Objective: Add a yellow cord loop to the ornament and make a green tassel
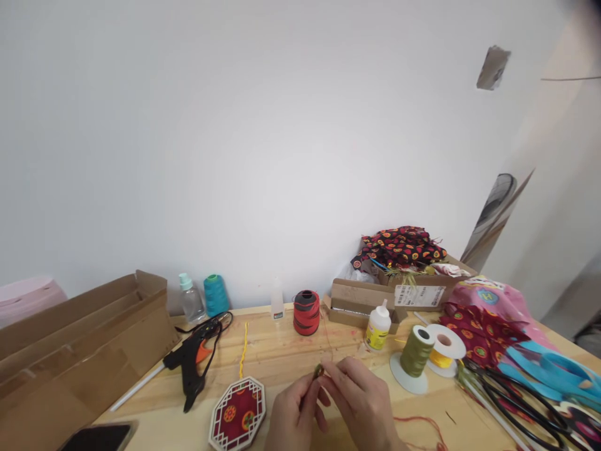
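Note:
My left hand (pixel 293 410) and my right hand (pixel 361 401) meet at the near edge of the wooden table (pixel 282 351). Both are pinched together on a small dark green and red knot-like piece (pixel 318 371) held between the fingertips. An octagonal red patterned coaster with a white frame (pixel 237 413) lies just left of my left hand. A thin red thread (pixel 422 426) trails on the table to the right of my right hand.
A black glue gun (pixel 195 360), a yellow cord (pixel 243 351), a red spool (pixel 307 312), a glue bottle (pixel 378 326), an olive spool (pixel 416 352) and a yellow spool (pixel 444 351) stand behind. Cardboard boxes (pixel 79 351) (pixel 375 294), fabric (pixel 483 338), scissors (pixel 511 391), a phone (pixel 96 437).

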`<state>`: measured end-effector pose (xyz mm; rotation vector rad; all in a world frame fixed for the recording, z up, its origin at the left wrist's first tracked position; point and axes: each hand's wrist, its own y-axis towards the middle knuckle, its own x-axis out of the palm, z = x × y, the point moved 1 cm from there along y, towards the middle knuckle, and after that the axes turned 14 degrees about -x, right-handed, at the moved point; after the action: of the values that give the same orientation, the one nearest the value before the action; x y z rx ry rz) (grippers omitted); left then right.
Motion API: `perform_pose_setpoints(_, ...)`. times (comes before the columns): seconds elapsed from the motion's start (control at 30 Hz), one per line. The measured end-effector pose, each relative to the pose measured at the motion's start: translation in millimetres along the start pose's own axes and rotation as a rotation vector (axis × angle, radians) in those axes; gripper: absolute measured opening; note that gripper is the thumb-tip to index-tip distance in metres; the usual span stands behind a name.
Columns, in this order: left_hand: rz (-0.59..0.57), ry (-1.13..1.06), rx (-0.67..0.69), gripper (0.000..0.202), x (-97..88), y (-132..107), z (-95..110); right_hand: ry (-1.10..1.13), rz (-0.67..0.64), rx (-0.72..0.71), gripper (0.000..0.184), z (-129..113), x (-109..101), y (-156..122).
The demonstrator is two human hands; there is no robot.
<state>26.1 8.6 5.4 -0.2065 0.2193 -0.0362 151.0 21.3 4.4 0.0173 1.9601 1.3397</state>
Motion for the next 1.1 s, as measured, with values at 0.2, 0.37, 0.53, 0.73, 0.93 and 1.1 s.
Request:
perform_pose_setpoints(0.2, 0.06, 0.145, 0.081, 0.031, -6.3, -1.7, 2.5, 0.269, 0.018, 0.139, 0.035, 9.5, 12.3, -5.0)
perform_pose_setpoints(0.37, 0.098, 0.182, 0.094, 0.03, -9.0, 1.3, -2.6, 0.462, -0.044, 0.417, 0.047, 9.7, 16.6, -2.6)
perform_pose_setpoints(0.53, -0.043, 0.01, -0.015, 0.04, -4.7, 6.7, -9.9, 0.461, -0.087, 0.514, 0.029, 0.6, 7.9, 4.0)
perform_pose_setpoints(0.73, -0.144, -0.152, -0.059, 0.046, -0.7, 9.2, -9.6, 0.33, -0.099, 0.516, 0.008, -5.4, 3.3, 4.9)
perform_pose_setpoints(0.93, -0.174, -0.259, -0.069, 0.042, -0.5, 8.4, -8.6, 0.382, -0.089, 0.498, 0.007, -7.2, 2.8, 2.6)
perform_pose_setpoints(1.1, -0.154, -0.3, -0.105, 0.04, -2.5, 9.1, -12.4, 0.437, -0.146, 0.478, 0.012, -7.8, 3.2, 2.7)
